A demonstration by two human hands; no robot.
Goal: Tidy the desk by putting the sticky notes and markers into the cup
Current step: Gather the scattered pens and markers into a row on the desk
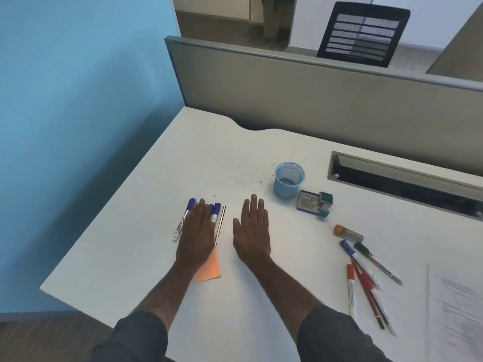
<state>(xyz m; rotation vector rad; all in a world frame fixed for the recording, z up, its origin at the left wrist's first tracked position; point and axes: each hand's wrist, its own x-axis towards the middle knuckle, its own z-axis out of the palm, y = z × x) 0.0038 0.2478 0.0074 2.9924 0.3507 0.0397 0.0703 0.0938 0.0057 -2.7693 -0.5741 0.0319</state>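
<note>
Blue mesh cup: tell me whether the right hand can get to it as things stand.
Probably yes. The right hand lies flat and open on the desk, and the blue mesh cup stands just beyond it to the right, with only bare desk between them.

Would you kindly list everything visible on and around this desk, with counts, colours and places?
desk: one, white, fills the middle.
cup: one, light blue mesh, upright, looks empty, centre right.
blue markers: at least three, blue caps, partly under the left hand.
sticky notes: one pad, orange, beside the left wrist.
pen: one, dark and thin, right of the blue markers.
stamp box: one, purple and green, just right of the cup.
tube: one, grey with orange cap, lying right.
mixed markers: about five, red, blue, green, loose pile at right.
paper: white printed sheet, far right edge.
partition: grey, behind the desk.
chair: one, black mesh, beyond the partition.
left hand: flat, open.
right hand: flat, open, on bare desk.
</note>
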